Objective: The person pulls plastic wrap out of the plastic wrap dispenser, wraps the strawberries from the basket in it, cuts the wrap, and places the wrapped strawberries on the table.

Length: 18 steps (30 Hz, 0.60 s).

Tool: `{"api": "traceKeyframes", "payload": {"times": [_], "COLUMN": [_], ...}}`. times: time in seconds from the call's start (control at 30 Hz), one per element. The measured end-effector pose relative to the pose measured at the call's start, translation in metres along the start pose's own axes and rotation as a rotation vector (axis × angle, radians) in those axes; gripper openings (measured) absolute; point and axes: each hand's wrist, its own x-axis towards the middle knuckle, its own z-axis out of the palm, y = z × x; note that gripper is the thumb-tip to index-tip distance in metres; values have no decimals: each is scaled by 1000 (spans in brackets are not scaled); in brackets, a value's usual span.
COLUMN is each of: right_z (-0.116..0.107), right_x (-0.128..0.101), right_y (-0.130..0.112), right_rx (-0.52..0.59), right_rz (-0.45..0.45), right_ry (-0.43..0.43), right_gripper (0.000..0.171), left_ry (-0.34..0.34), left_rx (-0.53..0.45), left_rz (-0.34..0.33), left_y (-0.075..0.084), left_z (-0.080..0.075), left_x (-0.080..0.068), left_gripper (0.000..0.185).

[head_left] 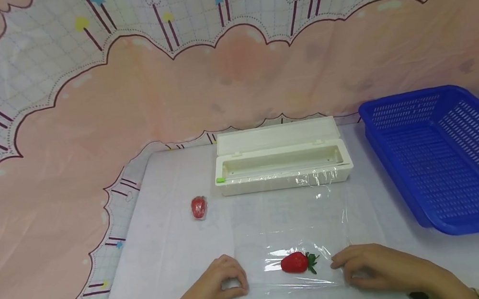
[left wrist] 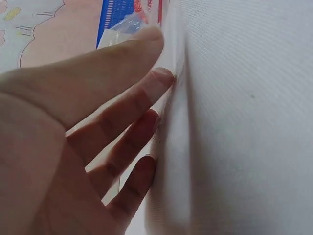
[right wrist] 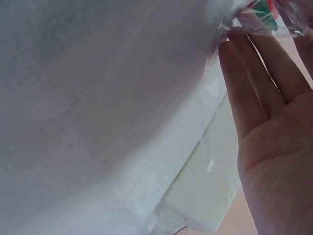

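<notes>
A strawberry (head_left: 294,262) with green leaves lies on a sheet of clear cling film (head_left: 290,221), which stretches from the white dispenser box (head_left: 286,181) toward the near side. At the film's near left corner, my left hand (head_left: 211,287) pinches the edge between thumb and fingers. My right hand (head_left: 376,266) grips the opposite near corner, its fingertips just beyond the leaves. Bunched film (right wrist: 239,24) shows at the right fingertips in the right wrist view. In the left wrist view, the left fingertips (left wrist: 161,76) rest by the white tabletop.
A red fruit wrapped in film (head_left: 199,207) sits on the left of the white table (head_left: 163,253). The dispenser's lid (head_left: 277,136) stands raised at the back. On the right is a blue plastic basket (head_left: 457,167). A patterned pink cloth (head_left: 217,94) hangs behind.
</notes>
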Motion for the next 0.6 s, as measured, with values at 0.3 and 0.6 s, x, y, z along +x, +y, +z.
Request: {"api": "traceKeyframes", "payload": {"times": [0.3, 0.6], "right_z": [-6, -8], "right_x": [5, 6], "right_y": [-4, -5], "right_rx": [63, 113], "right_rz": [66, 123], "right_ry": [-52, -61], "right_gripper": [14, 12], "left_ry": [137, 61], "left_rx": [-19, -268], "left_rz": [62, 4], "left_y": [6, 9], "left_z": [3, 1], "left_x": [0, -1], "left_gripper": [21, 10]}}
